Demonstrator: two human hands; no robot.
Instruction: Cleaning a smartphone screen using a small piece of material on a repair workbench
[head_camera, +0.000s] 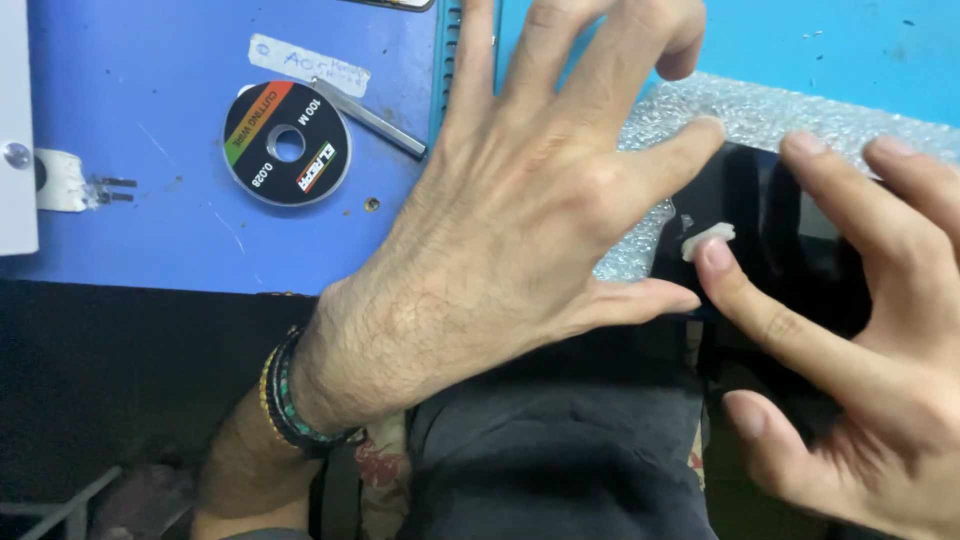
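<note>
- Nearest us, over a dark cloth (560, 460), we see two hands, both spread and grasping nothing.
- Our right hand (850, 330) touches one small white piece (708, 240) with a fingertip; it lies on one glossy black panel (770, 220).
- Our left hand (510, 220) lies flat across one bubble-wrap sheet (790, 115).
- Farther off on the blue bench (130, 220) sit one black wire spool (286, 143) and one metal strip (370, 118).
</note>
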